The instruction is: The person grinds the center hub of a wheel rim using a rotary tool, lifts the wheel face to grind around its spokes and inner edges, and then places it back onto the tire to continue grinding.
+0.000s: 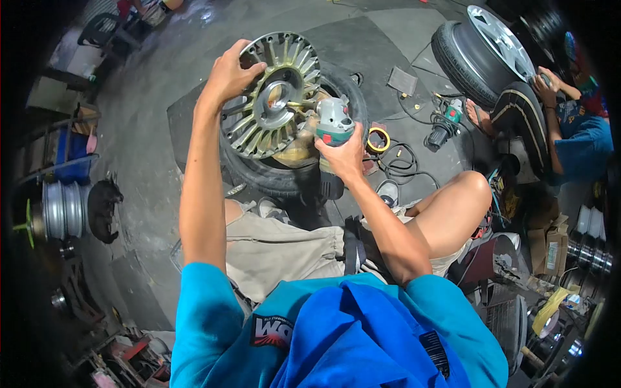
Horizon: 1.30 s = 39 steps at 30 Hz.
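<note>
My left hand (pixel 228 76) grips the upper left rim of a round metal wheel face (pixel 279 97), which has many narrow spokes and a hub hole in the middle. The wheel face is tilted up towards me above a tyre (pixel 262 178) lying flat on the floor. In my right hand (pixel 347 154) is a grey and green power grinder (pixel 334 119). A thin tip at its front reaches the spokes beside the hub; whether it touches them I cannot tell. A yellowish object (pixel 299 150) shows inside the tyre, partly covered.
A yellow tape roll (pixel 378 140) and a coiled cord (pixel 402 161) lie to the right. Another green power tool (pixel 446 123) rests farther off. A co-worker (pixel 579 139) sits at the right by an alloy wheel with tyre (pixel 479 52). Silver rims (pixel 63 210) stand at left.
</note>
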Tool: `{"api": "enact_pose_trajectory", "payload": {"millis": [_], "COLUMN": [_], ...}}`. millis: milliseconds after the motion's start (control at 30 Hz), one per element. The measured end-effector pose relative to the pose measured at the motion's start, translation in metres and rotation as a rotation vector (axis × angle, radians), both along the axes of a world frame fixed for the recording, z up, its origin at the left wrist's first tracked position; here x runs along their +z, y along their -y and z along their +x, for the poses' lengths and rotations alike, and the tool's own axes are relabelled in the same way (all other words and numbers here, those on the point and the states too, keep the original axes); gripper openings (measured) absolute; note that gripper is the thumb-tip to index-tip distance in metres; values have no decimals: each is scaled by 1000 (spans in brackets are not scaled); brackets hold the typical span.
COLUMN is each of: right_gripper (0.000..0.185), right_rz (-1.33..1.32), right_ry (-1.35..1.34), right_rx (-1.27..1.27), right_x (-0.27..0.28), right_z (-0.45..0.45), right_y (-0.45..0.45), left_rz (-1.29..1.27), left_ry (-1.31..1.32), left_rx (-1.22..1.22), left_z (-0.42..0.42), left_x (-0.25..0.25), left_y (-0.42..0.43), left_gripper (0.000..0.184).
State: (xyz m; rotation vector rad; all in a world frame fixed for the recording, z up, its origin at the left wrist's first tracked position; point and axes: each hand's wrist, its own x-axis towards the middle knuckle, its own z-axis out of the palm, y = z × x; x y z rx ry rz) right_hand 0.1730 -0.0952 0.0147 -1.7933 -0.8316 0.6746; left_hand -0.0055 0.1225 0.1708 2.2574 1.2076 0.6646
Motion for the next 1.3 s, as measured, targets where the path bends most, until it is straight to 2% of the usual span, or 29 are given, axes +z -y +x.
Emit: {"api": "enact_pose_trajectory", "payload": {"millis": [133, 367, 667, 767, 833, 967, 1300], "right_gripper": [83, 82, 83, 82, 81, 82, 82], "right_rz": [86, 81, 60, 68, 45, 47, 78], "right_ry": [48, 7, -21, -41, 50, 46, 51], "right_rx": [16, -1, -4, -29, -45, 33, 23], "right_x": [-3, -14, -14, -16, -17, -13, -9], "right_z": [-13, -2, -10, -6, -2, 2, 1], "right_y": [-11, -2, -1, 0, -5, -5, -3], "left_rz": [35, -11, 29, -52, 30, -2, 45], "left_ry": [-7, 102, 99, 120, 107, 52, 77], "left_rx": [26, 28, 63, 77, 45, 46, 20], "left_z": [-4, -42, -45, -44, -43, -39, -38], "left_x": [-5, -29, -30, -29, -29, -22, -24], "left_y": [0, -28, -25, -25, -24, -20, -16], "left_gripper": [50, 44, 44, 43, 42, 43, 43]}}
